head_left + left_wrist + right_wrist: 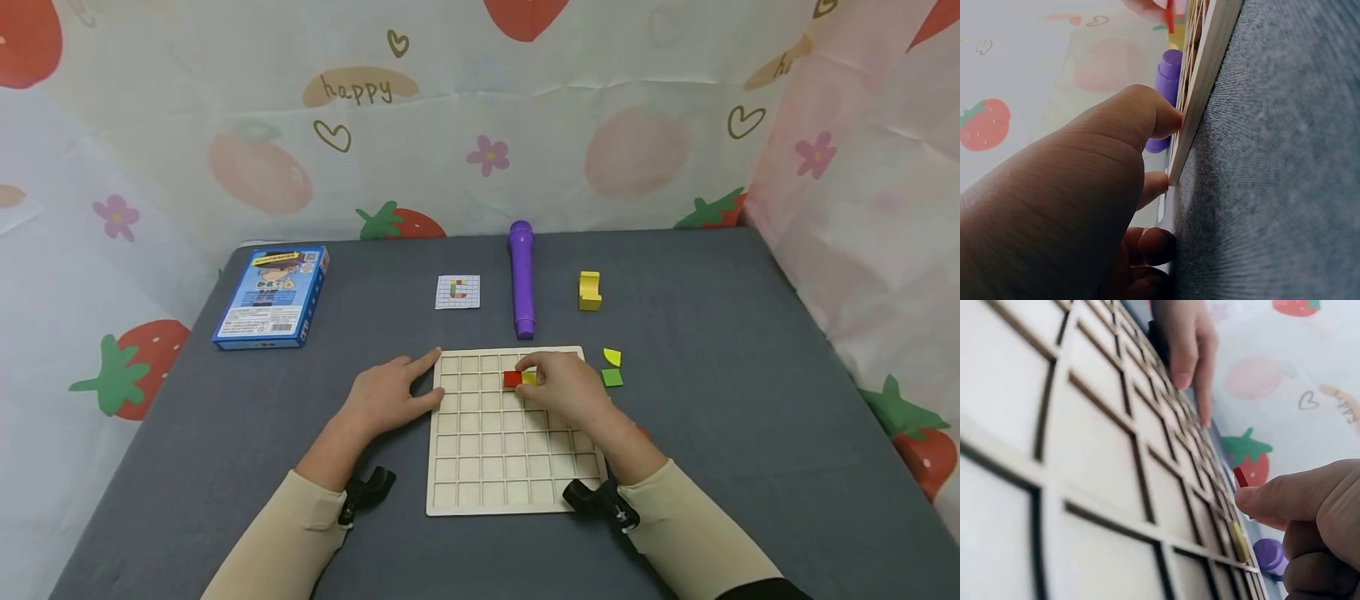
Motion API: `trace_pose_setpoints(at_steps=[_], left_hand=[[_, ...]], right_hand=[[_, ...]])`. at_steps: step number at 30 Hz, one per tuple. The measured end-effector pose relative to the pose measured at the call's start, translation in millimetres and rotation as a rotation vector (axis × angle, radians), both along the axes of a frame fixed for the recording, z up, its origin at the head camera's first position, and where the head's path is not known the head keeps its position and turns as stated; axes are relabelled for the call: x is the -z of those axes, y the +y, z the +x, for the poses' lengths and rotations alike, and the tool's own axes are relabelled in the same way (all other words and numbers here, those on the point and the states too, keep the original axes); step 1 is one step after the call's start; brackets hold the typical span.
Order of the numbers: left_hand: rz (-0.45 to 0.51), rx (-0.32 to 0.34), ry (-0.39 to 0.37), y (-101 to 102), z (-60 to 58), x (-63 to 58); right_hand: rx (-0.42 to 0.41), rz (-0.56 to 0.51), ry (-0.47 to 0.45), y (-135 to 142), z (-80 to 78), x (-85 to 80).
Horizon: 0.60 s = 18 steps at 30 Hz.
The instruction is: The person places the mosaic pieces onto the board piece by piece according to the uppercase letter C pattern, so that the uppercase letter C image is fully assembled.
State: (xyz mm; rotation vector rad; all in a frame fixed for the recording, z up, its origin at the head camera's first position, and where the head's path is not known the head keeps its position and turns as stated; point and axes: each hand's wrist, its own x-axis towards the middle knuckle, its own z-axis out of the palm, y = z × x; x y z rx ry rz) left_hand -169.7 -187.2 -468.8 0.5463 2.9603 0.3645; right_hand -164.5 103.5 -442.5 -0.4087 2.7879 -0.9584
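Right hand (566,387) pinches a yellow tile (530,377) on the grid board (480,467), just right of the red tile (512,378); left hand (390,396), fingers straight, steadies the board's left edge.

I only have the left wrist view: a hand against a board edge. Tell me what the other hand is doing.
Observer: The right hand pinches a yellow tile on the wooden grid board, beside a red tile.
Operator: Report any loose pieces off the board.
Observer: A yellow quarter-round piece and a green square lie right of the board.
Operator: Say what lies behind it.
Observer: A pattern card, purple marker, yellow block and blue box.
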Motion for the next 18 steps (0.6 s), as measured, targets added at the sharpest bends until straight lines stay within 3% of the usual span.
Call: trace_pose_setpoints(at_steps=[18], left_hand=[[0.015,0.000,0.014,0,1.1,0.2]], right_hand=[[0.020,-0.004,0.065,-1,-1.4,14.6]])
